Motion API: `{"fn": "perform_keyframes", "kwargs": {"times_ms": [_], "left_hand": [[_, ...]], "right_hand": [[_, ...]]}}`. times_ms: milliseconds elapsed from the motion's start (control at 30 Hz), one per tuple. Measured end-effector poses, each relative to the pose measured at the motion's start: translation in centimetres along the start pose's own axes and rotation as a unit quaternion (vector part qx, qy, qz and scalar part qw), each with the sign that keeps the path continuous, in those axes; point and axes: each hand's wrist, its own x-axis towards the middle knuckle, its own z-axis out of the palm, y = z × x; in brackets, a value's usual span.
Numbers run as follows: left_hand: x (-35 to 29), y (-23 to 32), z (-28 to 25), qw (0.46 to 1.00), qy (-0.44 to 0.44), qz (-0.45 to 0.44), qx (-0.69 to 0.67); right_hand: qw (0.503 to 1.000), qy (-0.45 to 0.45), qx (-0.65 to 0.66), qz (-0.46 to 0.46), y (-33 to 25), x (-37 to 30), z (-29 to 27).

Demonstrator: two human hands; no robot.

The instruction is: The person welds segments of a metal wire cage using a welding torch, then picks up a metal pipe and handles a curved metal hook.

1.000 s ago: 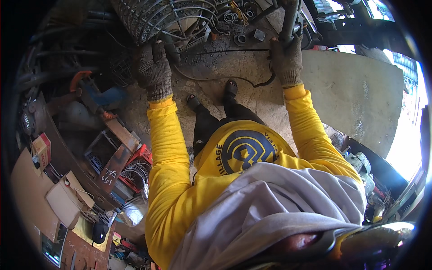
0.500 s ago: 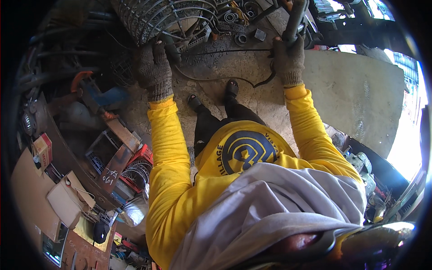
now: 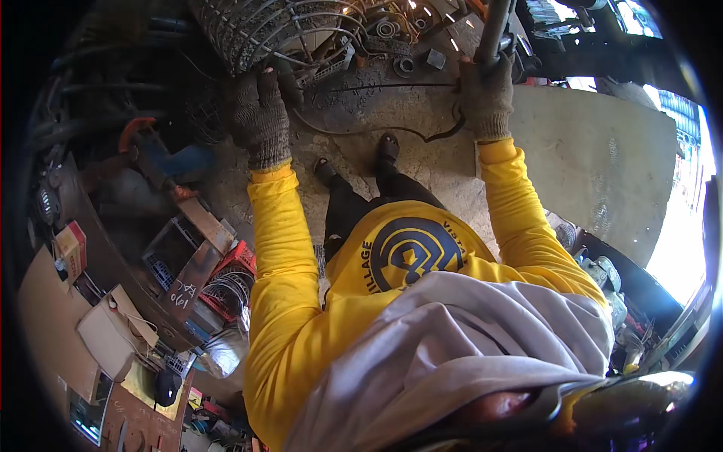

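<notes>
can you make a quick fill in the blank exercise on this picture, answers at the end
1. Of the left hand and the right hand, both in brown knitted gloves, the ____ one grips the thick grey metal bar.
2. The curved grey metal wire cage is nearer the ____ hand.
3. The long-sleeved shirt is coloured ____.
4. The large flat grey sheet lies on the picture's ____ side.

Missing words: right; left; yellow; right.
</notes>
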Motion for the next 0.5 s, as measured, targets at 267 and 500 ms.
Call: {"fn": "perform_keyframes", "kwargs": {"times_ms": [267,500], "left_hand": [[-0.2,-0.5,0.4,1.000,-0.004,0.000,-0.022],[-0.1,0.2,0.2,0.999,-0.030,-0.026,-0.011]], "right_hand": [[0.988,-0.006,-0.115,-0.105,0.1,0.1,-0.3],[0.949,-0.017,-0.198,-0.247,1.2,0.0,-0.9]]}}
